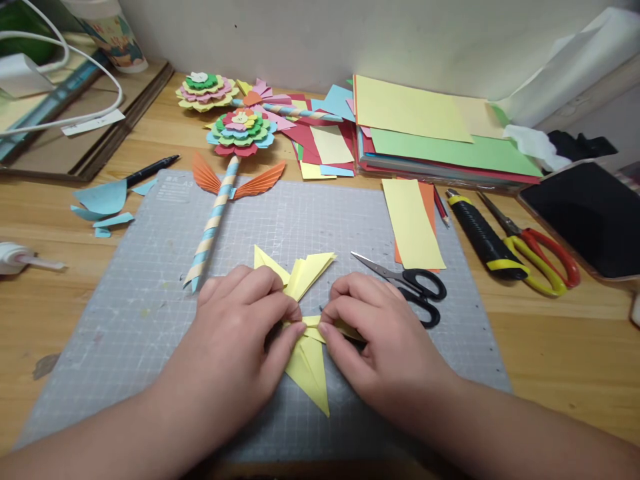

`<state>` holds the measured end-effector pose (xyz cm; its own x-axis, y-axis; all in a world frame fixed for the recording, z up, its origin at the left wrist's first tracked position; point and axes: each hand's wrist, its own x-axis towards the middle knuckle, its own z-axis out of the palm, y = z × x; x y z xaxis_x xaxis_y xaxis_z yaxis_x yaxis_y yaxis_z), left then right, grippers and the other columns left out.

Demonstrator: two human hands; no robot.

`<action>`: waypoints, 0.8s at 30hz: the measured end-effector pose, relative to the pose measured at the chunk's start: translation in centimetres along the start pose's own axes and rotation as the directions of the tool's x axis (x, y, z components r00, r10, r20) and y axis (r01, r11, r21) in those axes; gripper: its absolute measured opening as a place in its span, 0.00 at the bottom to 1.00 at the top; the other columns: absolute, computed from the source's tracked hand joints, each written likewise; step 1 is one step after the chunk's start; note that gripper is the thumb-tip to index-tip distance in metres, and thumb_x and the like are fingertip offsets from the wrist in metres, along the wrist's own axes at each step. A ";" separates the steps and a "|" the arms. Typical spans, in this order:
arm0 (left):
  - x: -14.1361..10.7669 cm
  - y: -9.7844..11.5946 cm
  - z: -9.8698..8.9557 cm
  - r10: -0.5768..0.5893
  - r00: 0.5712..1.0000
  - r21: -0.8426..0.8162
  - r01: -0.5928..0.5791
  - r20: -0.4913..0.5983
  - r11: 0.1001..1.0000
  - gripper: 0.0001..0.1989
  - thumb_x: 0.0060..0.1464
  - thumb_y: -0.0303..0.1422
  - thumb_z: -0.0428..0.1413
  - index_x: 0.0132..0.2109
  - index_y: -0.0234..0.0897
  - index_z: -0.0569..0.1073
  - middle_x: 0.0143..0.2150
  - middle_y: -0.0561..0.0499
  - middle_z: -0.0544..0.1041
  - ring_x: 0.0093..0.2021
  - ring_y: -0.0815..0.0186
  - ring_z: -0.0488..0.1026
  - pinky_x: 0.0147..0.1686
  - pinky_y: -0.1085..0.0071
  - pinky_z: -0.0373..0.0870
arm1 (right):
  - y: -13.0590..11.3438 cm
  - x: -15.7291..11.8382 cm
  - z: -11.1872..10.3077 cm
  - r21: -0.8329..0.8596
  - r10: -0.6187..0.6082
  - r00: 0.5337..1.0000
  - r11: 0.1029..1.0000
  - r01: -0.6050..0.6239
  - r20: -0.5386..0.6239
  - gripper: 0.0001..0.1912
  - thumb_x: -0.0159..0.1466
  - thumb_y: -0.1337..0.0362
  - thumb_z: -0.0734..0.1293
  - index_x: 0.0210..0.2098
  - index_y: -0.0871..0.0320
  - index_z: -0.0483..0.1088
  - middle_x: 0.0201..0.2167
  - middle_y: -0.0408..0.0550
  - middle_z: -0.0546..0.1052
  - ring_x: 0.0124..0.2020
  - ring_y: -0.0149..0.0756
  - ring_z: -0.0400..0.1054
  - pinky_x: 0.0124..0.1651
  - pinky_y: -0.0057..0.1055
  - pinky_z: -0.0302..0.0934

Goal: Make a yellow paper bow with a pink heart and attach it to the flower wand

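Observation:
Both hands pinch a folded yellow paper piece with pointed petals, just above the grey cutting mat. My left hand grips its centre from the left, thumb against forefinger. From the right, my right hand pinches the same narrow middle part close by. Several pointed flaps fan out behind and below the fingers; parts of the paper are hidden by the hands. Black-handled scissors lie beside my right hand. Beyond my left hand lies a paper flower with a striped stem and pleated orange leaves.
Yellow and orange strips lie at the mat's upper right, near a utility knife and red-yellow scissors. Stacked coloured paper is at the back. Blue scraps, a pen and a glue bottle sit left.

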<state>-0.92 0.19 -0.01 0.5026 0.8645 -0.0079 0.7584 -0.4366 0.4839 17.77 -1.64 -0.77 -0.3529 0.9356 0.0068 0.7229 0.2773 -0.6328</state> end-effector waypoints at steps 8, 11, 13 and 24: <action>0.0 0.3 0.2 -0.007 0.999 0.107 0.011 -0.039 0.994 0.08 0.57 0.32 0.53 0.30 0.39 0.72 0.34 0.50 0.68 0.37 0.58 0.63 0.35 0.60 0.55 | 0.4 0.4 -0.1 0.002 0.056 0.998 0.998 -0.056 0.010 0.08 0.63 0.66 0.64 0.27 0.58 0.68 0.33 0.45 0.69 0.35 0.37 0.62 0.39 0.38 0.54; -0.1 0.4 0.4 -0.012 1.000 0.126 0.014 -0.019 0.992 0.09 0.58 0.32 0.51 0.30 0.39 0.72 0.34 0.50 0.68 0.38 0.57 0.64 0.36 0.59 0.55 | 0.5 0.5 -0.1 -0.020 0.068 0.998 0.997 -0.068 0.007 0.09 0.63 0.65 0.64 0.26 0.58 0.68 0.32 0.45 0.69 0.35 0.37 0.63 0.39 0.38 0.54; -0.1 0.5 0.4 -0.009 1.000 0.125 0.011 -0.017 0.992 0.10 0.58 0.31 0.50 0.30 0.38 0.71 0.34 0.49 0.68 0.38 0.57 0.64 0.36 0.58 0.55 | 0.6 0.6 -0.1 -0.032 0.077 0.997 0.997 -0.076 0.011 0.09 0.63 0.65 0.64 0.26 0.58 0.68 0.32 0.44 0.69 0.35 0.37 0.63 0.39 0.38 0.54; -0.2 0.1 -0.3 -0.021 0.999 0.045 0.022 -0.035 0.999 0.06 0.56 0.30 0.52 0.32 0.41 0.73 0.37 0.51 0.70 0.40 0.59 0.64 0.38 0.59 0.56 | 0.2 1.0 -0.2 -0.086 0.095 0.995 0.992 -0.091 0.041 0.10 0.62 0.65 0.65 0.24 0.57 0.68 0.32 0.44 0.69 0.35 0.37 0.63 0.39 0.38 0.55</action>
<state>-1.07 0.03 0.27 0.4719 0.8816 0.0131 0.7872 -0.4280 0.4441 17.75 -0.60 -0.72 -0.3068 0.9480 -0.0851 0.8006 0.2087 -0.5617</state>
